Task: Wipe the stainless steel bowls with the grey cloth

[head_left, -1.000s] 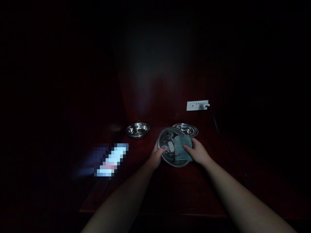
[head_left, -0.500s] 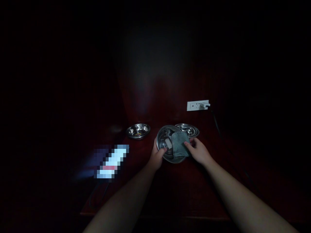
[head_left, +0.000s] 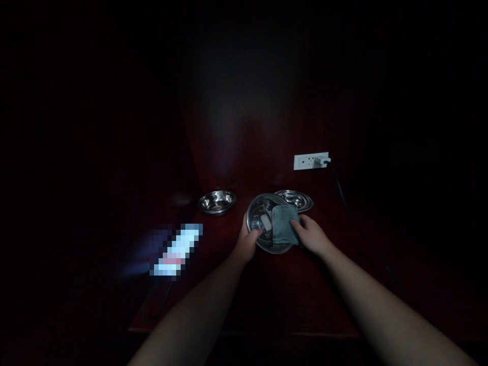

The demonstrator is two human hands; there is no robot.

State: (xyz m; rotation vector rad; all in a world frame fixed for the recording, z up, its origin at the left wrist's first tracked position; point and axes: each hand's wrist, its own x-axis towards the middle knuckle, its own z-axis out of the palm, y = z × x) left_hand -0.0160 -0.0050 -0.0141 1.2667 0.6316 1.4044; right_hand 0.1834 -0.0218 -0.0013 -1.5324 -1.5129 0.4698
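Grey-green cloth (head_left: 285,224) lies across the right side of a round metal bowl (head_left: 259,210), its open mouth tilted toward the viewer between a person's two hands in dim light. The cloth sits just left of the right hand (head_left: 311,236), the nearer of the two, its longer side running roughly up and down the view, while the bowl, being round, offers no long axis of its own. That right grip is closed, the thumb pressing the cloth near its right edge; whether the hidden fingers also reach the bowl cannot be told. Opposite, the left hand (head_left: 246,245) has its grip closed on the bowl's left rim, thumb over the inside near a pale patch (head_left: 266,222) and apart from the cloth. Bowl and cloth appear to be held above a dark red desk (head_left: 274,295). Just beyond, partly hidden, rest stacked metal dishes (head_left: 296,199); farther left stand shallow metal bowls (head_left: 217,202), seemingly nested. A bright, blurred object (head_left: 177,251) lies at left. On the wall (head_left: 251,162) behind, a white socket panel (head_left: 304,161) carries a plug (head_left: 323,160).
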